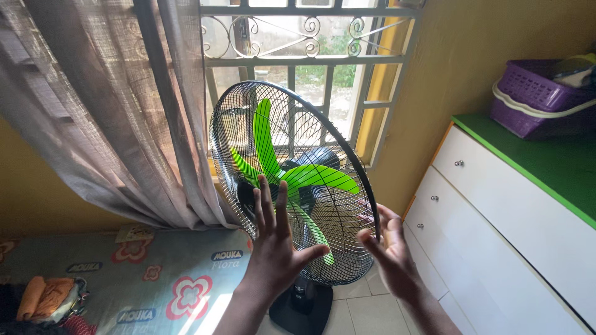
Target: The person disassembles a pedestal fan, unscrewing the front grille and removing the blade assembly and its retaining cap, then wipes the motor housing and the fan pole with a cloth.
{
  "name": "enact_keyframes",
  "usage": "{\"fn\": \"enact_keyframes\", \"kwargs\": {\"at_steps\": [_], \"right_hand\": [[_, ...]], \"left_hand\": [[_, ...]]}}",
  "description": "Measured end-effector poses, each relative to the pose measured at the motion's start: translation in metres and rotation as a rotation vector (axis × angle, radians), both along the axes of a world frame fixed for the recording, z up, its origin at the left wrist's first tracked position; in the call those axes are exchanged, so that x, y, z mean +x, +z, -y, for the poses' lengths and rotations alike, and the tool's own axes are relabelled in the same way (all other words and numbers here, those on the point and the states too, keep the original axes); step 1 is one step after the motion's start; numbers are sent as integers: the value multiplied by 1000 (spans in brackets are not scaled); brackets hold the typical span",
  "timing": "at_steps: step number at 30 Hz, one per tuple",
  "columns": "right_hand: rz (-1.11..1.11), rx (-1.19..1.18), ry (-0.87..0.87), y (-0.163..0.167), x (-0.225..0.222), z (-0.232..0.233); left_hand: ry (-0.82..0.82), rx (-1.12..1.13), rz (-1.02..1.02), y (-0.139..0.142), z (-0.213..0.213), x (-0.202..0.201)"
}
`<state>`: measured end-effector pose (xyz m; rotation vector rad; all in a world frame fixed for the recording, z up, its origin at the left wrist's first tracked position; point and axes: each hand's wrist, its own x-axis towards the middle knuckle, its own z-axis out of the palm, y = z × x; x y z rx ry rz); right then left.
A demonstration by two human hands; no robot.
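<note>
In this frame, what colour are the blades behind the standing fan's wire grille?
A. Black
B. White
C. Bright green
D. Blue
C: the blades seen through the black grille of the fan are bright green, with the left hand spread open in front of the grille and the right hand at its rim.

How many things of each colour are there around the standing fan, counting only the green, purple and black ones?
Green: 2, the fan's green plastic blades and the green top of the white drawer chest.
Purple: 1, the purple plastic basket.
Black: 2, the black wire fan grille and the black fan base.
Total: 5
</note>
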<state>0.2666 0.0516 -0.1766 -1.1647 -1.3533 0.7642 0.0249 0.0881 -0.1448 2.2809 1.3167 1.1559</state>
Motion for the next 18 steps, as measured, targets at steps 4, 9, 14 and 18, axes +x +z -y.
{"fn": "enact_keyframes", "kwargs": {"at_steps": [4, 9, 14, 18], "right_hand": [[-336, -30, 38, -13, 6, -19], [-496, -101, 165, 63, 15, 3], [-425, -284, 126, 43, 10, -44], [-735, -391, 285, 7, 3, -78]], "left_hand": [[-10, -14, 47, -3, -5, 1], [-33, 45, 143, 82, 48, -1], [30, 23, 217, 87, 71, 47], [197, 75, 275, 84, 89, 90]]}}
